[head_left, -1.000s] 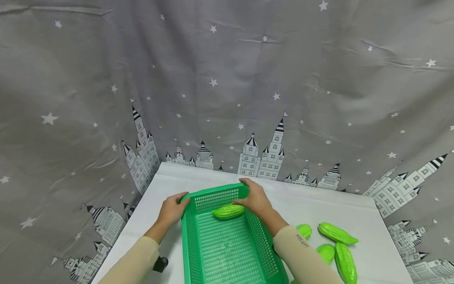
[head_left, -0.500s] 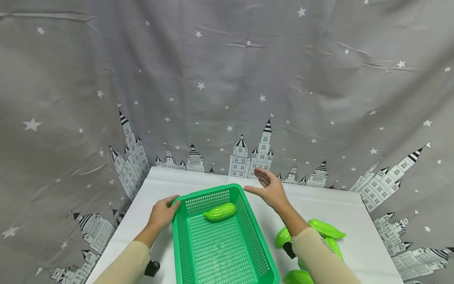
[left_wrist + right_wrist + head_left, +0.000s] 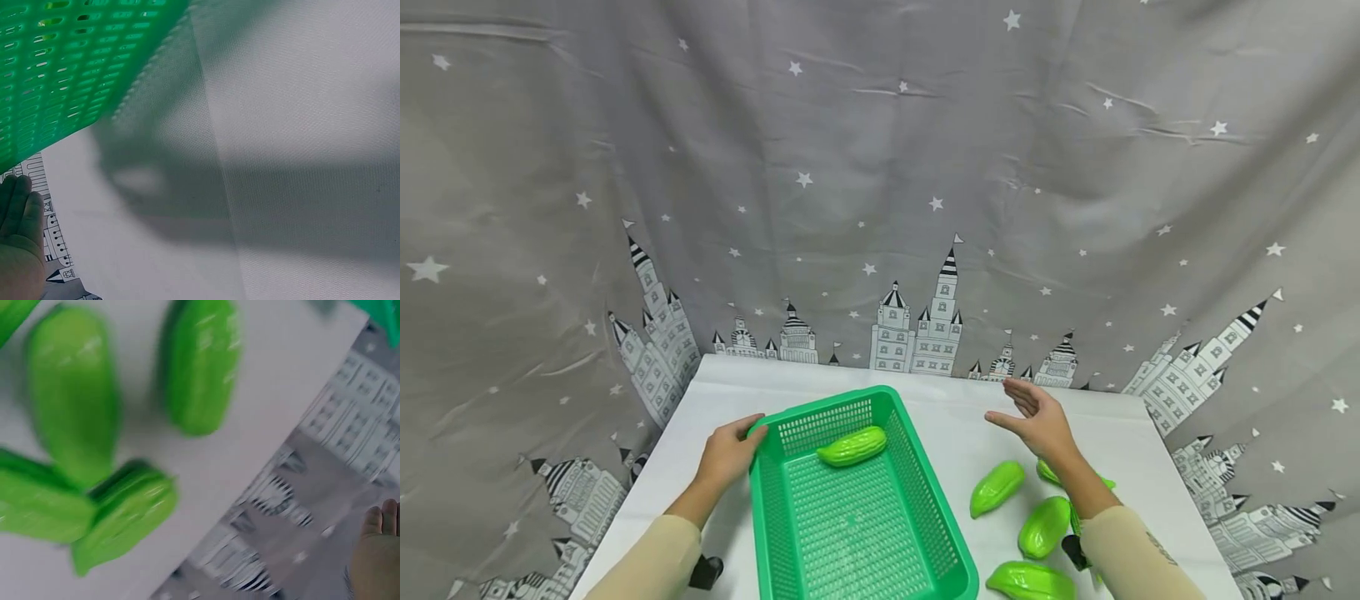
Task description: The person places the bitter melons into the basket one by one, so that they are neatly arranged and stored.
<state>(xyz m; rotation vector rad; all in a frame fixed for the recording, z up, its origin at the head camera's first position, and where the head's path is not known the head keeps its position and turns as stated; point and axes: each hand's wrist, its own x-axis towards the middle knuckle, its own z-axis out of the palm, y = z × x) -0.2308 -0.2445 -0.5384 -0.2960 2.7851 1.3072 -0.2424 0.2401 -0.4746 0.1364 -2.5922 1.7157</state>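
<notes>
Left hand [image 3: 727, 450]: at the far left corner of the basket [image 3: 853, 533].
Basket: on the table [image 3: 951, 425], right of the left hand, extending toward the person.
Vegetable in the basket [image 3: 852, 447]: between the hands, near the far wall.
Right hand [image 3: 1037, 423]: over the table, right of the basket, apart from it.
First loose vegetable [image 3: 997, 488]: before the right hand, left of it.
Second [image 3: 1045, 529]: before the right hand.
Third [image 3: 1032, 582]: farther before it.
Fourth [image 3: 128, 519], fifth [image 3: 40, 503]: touching each other, partly under the right forearm.
Curtain [image 3: 880, 167]: behind both hands.
</notes>
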